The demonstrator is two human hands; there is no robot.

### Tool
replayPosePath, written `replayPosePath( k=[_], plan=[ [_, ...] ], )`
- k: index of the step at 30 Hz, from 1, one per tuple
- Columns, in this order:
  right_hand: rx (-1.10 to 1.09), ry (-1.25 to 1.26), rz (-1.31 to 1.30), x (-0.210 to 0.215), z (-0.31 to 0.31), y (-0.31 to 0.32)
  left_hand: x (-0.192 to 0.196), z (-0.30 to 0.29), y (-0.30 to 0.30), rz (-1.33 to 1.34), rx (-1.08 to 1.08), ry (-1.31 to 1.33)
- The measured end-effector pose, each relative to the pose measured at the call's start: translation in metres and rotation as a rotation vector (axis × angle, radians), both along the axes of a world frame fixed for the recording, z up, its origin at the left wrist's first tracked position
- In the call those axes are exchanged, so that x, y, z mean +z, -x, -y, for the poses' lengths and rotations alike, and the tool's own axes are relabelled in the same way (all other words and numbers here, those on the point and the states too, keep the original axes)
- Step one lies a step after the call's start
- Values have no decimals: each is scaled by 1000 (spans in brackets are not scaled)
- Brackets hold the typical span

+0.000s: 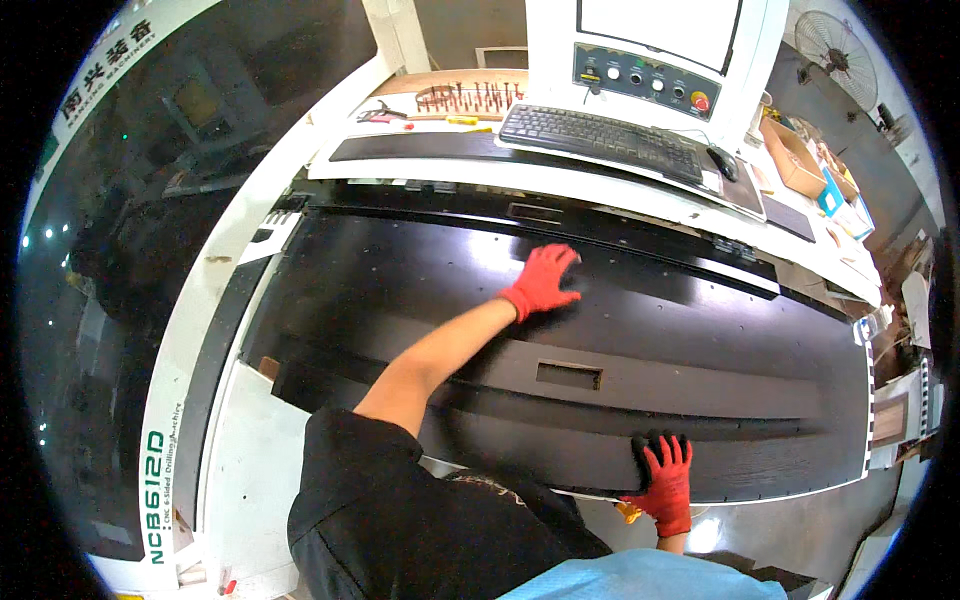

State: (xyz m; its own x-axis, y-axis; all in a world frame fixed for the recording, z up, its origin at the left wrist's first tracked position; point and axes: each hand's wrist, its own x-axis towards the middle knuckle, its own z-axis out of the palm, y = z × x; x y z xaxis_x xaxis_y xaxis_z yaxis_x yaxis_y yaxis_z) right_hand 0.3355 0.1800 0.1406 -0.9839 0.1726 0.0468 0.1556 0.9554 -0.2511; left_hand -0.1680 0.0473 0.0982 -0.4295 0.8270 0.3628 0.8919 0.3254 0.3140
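A long black panel (720,465) lies along the near side of a black machine table (400,265). Beyond its near part runs a dark strip (690,388) with a rectangular cut-out; I cannot tell whether it is a separate piece. My left hand (545,282), in a red glove, reaches across to the middle of the black table, fingers apart and nothing in them. At the near edge of the panel is my right hand (668,485), gloved in red with dark finger pads. Its fingers lie spread on the panel, the thumb toward the left.
Behind the table, a white ledge bears a keyboard (600,140), a mouse (722,162) and a rack of drill bits (470,98). A control panel (640,82) with a red button stands above. A white machine frame (190,400) curves along the left. Cardboard boxes (792,158) sit at right.
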Motion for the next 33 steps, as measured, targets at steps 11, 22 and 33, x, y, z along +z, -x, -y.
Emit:
replayPosePath(
  k=[11, 22, 33],
  plan=[
    [68, -70, 3, -16, -19, -4, -20, -110, 140, 53, 290, 323],
    [142, -106, -80, 23, -28, 50, -22, -22, 53, 165, 57, 534],
    [104, -153, -192, 33, -103, 275, 28, -11, 164, -15, 5, 621]
  ],
)
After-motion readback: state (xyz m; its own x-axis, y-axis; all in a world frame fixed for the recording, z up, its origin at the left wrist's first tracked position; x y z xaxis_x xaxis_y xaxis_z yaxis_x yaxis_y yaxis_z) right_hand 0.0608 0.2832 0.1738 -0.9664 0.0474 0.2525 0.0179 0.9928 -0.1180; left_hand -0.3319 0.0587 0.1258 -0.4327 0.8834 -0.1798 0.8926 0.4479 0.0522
